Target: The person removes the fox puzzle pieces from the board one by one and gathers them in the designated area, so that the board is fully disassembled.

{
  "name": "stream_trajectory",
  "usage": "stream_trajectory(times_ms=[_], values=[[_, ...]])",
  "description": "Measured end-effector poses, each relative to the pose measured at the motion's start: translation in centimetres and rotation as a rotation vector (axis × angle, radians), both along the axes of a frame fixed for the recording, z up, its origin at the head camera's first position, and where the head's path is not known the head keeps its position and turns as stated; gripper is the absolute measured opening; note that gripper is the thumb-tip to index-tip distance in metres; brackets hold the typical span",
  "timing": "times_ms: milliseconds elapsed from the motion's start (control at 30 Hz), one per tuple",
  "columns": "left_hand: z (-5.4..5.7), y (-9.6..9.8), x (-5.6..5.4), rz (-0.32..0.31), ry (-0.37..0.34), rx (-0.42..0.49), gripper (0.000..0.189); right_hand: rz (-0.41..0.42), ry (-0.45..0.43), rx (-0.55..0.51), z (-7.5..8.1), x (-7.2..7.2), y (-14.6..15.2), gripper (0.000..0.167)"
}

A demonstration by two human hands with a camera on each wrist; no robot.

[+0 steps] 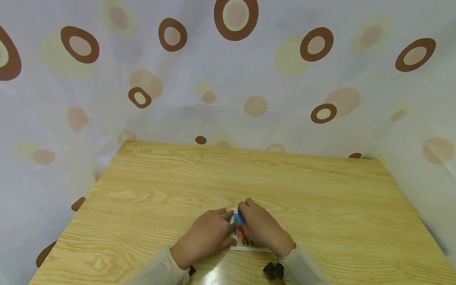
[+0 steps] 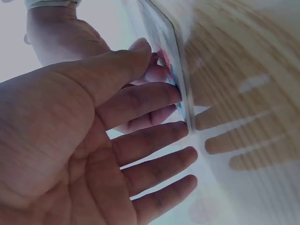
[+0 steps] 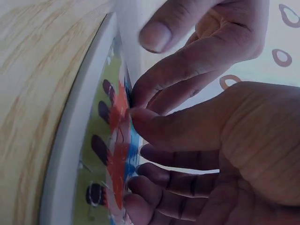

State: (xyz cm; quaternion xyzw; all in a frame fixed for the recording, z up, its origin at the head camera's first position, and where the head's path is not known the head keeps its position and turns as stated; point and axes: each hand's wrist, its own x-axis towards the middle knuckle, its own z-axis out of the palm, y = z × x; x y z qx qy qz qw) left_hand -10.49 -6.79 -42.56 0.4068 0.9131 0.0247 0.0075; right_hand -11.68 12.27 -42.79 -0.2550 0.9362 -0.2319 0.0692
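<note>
A small picture board [image 1: 249, 249] lies flat on the table, white along its edge. Its picture [image 3: 119, 140] has an orange-red animal with dark feet on green ground, and blue above. My left hand [image 1: 210, 231] lies at the board's left side. Its fingers are spread and nearly straight in the left wrist view, fingertips right at the board's edge [image 2: 185, 79]. From the right, my right hand [image 1: 261, 225] reaches over the board with loosely bent fingers. The thumb and fingertips of that hand touch the picture in the right wrist view and cover part of it.
The wood-grain table [image 1: 171, 178] stretches away beyond both hands. A pale curtain [image 1: 228, 79] with brown and yellow round patterns hangs behind it and along both sides. Dark wrist mounts [image 1: 273, 271] sit at the sleeve cuffs.
</note>
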Motion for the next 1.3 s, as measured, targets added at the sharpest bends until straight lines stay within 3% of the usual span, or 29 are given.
stream_trajectory(times_ms=[233, 533, 800, 1300], values=[[0.3, 0.1, 0.3, -0.024, -0.012, 0.015, 0.025, -0.003, -0.052, -0.031, -0.4, -0.4, 0.1, 0.030], [0.8, 0.0, 0.5, 0.000, -0.001, -0.016, 0.027, -0.075, -0.140, -0.061, 0.2, -1.1, 0.6, 0.025], [1.1, -0.1, 0.4, -0.030, -0.061, 0.040, 0.025, -0.088, -0.127, -0.065, 0.1, -1.0, 0.8, 0.019], [0.7, 0.0, 0.4, -0.025, -0.049, -0.007, 0.026, -0.109, -0.084, -0.070, -0.5, -1.0, 0.4, 0.025]])
